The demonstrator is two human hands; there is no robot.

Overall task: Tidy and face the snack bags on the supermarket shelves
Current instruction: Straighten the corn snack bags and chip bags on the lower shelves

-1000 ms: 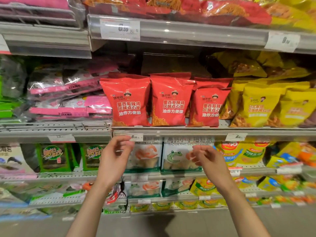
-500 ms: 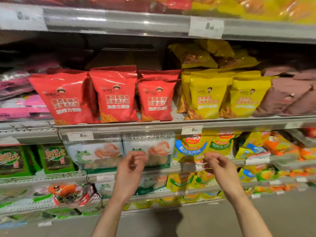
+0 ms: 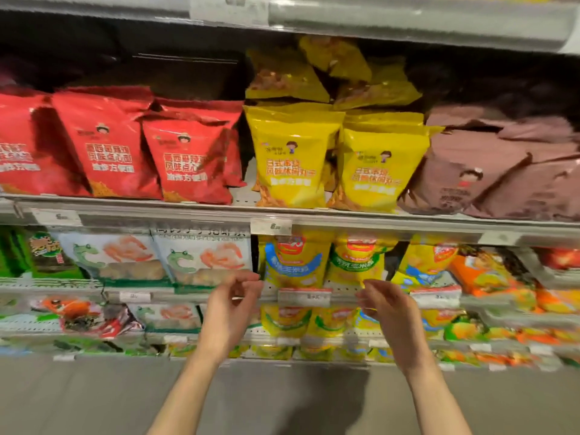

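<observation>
Two yellow snack bags (image 3: pixel 293 158) stand upright at the front of the middle shelf (image 3: pixel 361 219), with more yellow bags (image 3: pixel 332 73) piled loosely behind and above them. Red bags (image 3: pixel 188 161) stand to their left, brown bags (image 3: pixel 489 171) lean to their right. My left hand (image 3: pixel 230 312) and my right hand (image 3: pixel 390 312) hover below that shelf, in front of the corn-snack bags (image 3: pixel 293 262). Both hands hold nothing, fingers loosely curled and apart.
An upper shelf edge (image 3: pixel 408 20) with a price tag runs overhead. White shrimp-cracker bags (image 3: pixel 201 262) and green bags (image 3: pixel 47 255) sit lower left, orange bags (image 3: pixel 489 271) lower right. Further shelves step out below, and the grey floor (image 3: pixel 94 400) lies beneath.
The view has shifted right along the shelves, so the yellow bags now sit centre and brown bags appear. Both hands stayed raised and empty, moving right with the view.
</observation>
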